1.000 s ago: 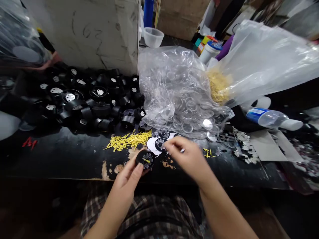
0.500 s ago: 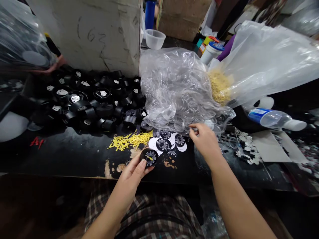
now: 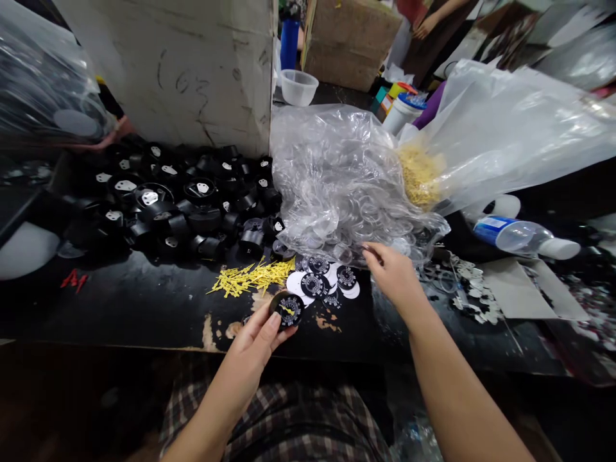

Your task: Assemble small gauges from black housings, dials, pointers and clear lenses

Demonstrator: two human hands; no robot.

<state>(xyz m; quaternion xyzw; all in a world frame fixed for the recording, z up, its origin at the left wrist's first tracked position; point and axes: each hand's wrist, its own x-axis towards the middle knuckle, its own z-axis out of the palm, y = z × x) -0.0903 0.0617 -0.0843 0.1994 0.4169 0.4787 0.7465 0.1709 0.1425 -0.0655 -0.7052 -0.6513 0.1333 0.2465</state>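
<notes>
Left fingers (image 3: 268, 329) grasp the gauge (image 3: 293, 303), best held level with pointer (image 3: 287, 310) untouched; right fingers (image 3: 374, 250) at bag (image 3: 337, 151), grip indeterminable.

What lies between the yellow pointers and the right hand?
A spread of black dials and white discs lies there, as the head view shows.

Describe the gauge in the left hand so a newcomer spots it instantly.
Start at the black workbench. Near its front edge, the left hand holds a round black gauge. Unlike the loose dials lying just beyond, it carries a yellow pointer.
</notes>
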